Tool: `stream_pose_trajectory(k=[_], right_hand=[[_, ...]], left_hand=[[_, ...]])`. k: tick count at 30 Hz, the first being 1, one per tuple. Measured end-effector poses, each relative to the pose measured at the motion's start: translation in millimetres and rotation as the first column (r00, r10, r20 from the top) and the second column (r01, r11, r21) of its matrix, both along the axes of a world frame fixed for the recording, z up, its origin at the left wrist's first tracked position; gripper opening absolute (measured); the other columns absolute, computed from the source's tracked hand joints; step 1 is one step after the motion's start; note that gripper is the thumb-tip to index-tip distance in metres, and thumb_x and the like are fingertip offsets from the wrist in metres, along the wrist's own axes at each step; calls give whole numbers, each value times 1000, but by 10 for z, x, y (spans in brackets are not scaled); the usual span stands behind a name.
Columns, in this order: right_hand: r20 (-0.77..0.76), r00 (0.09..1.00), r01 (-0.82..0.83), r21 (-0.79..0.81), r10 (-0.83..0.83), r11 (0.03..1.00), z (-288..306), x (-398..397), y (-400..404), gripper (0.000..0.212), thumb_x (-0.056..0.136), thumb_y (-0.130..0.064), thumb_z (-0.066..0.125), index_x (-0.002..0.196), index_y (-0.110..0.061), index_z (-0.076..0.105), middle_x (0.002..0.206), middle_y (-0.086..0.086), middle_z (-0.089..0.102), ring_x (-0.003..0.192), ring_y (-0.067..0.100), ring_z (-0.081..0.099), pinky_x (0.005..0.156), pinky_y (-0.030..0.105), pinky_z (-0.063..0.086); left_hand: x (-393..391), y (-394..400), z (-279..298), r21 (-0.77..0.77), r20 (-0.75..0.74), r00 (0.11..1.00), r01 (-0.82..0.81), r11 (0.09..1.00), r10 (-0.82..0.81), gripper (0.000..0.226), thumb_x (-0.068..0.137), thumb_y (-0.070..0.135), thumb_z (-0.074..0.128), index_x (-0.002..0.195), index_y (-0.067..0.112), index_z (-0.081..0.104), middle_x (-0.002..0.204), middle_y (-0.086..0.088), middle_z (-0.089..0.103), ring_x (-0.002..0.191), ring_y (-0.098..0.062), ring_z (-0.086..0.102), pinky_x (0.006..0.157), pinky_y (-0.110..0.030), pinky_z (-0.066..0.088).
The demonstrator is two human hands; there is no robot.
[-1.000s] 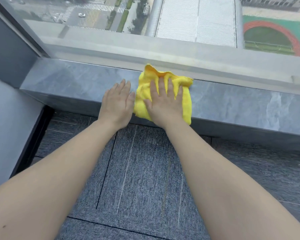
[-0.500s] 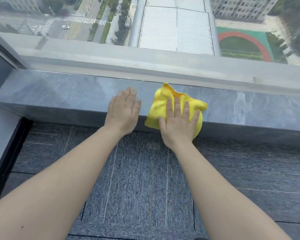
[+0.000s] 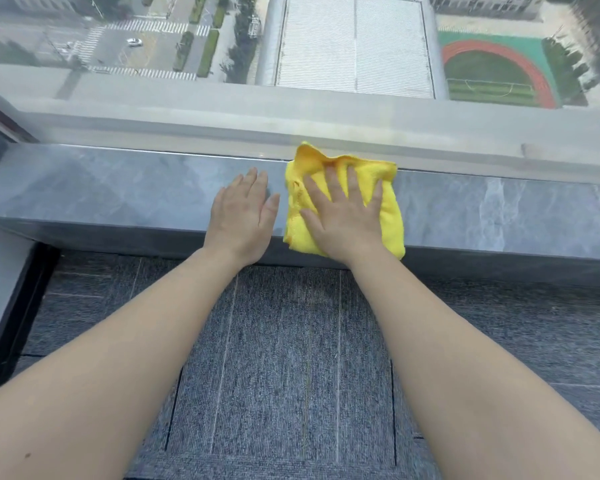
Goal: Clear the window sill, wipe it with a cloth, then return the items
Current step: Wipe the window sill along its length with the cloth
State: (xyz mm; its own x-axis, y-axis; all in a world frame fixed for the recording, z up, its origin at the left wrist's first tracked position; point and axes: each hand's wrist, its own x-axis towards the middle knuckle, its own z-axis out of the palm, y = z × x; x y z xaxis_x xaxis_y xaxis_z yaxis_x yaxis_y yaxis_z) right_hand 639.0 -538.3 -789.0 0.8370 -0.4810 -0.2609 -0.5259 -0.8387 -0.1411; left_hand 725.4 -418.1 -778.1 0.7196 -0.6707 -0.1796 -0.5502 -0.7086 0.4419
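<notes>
A grey stone window sill point(image 3: 118, 192) runs across the view below the glass. A yellow cloth point(image 3: 392, 213) lies crumpled on it, reaching from the window frame to the sill's front edge. My right hand point(image 3: 343, 216) presses flat on the cloth with fingers spread and straight. My left hand point(image 3: 243, 216) rests flat on the bare sill just left of the cloth, fingers together. No other items show on the sill.
The window glass point(image 3: 326, 46) rises directly behind the sill, with a pale frame ledge point(image 3: 187, 123) at its base. Grey carpet tiles point(image 3: 291, 358) cover the floor below. A grey wall panel point(image 3: 0, 271) stands at the left.
My right hand has pushed the cloth away from the sill's front edge toward the window frame, and the cloth has spread wider. My left hand stays flat beside it.
</notes>
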Motion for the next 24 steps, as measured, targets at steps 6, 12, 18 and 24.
stream_pose_trajectory(k=[6,12,18,24], right_hand=[[21,987,-162,23,162,986,21,-452,-199,52,97,-44,20,147,-37,6,160,-9,-1,148,16,-5,117,46,-8],[-38,981,192,-16,-192,981,-22,-995,-619,62,95,-51,18,149,-28,-3,160,-4,-10,148,21,-10,116,50,-9],[-67,861,507,31,-504,862,-18,-871,-793,70,93,-56,19,148,-23,-7,160,4,-11,145,34,-14,110,65,-7],[-79,796,604,53,-599,795,19,-526,-748,69,95,-51,19,149,-16,-6,159,11,-9,143,41,-15,108,69,-6]], left_hand=[[-227,-249,-3,3,-14,998,58,998,-58,68,82,44,13,142,12,20,155,-10,17,144,-25,13,118,-39,7],[-530,-627,-34,20,19,989,143,990,-143,63,86,42,14,142,13,20,156,-8,16,144,-25,9,117,-40,4],[-615,-673,-69,87,64,974,211,974,-217,68,78,44,15,138,17,31,155,-8,19,143,-28,13,117,-42,9],[-620,-591,-107,81,58,972,221,972,-226,65,80,42,18,137,16,33,152,-9,27,142,-28,19,116,-41,13]])
